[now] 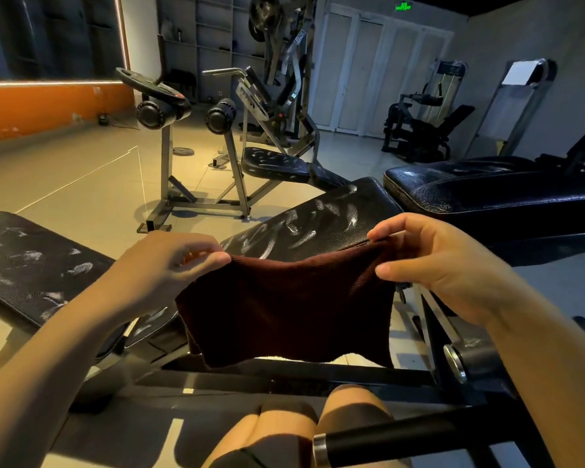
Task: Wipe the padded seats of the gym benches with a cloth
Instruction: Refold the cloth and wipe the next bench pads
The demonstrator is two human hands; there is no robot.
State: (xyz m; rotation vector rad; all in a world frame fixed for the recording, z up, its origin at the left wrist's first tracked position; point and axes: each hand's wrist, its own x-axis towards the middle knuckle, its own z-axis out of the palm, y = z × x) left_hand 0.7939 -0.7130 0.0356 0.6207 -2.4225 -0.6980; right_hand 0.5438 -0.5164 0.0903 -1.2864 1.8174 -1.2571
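A dark brown cloth point(284, 305) hangs spread out in front of me. My left hand point(163, 265) pinches its upper left corner and my right hand point(443, 265) pinches its upper right corner. Right behind the cloth slopes a black padded bench seat point(318, 221) smeared with white marks. To the left lies another black pad point(27, 265) with similar white smears. A third black pad point(487, 190) sits at the right, partly behind my right hand. Farther back a smaller black seat point(274, 165) also shows white marks.
A metal frame with two roller pads point(186, 113) stands on the tiled floor beyond the benches. A black bar point(402, 437) and frame tubes cross in front of my knees point(284, 430). Weight machines point(419, 126) line the back wall.
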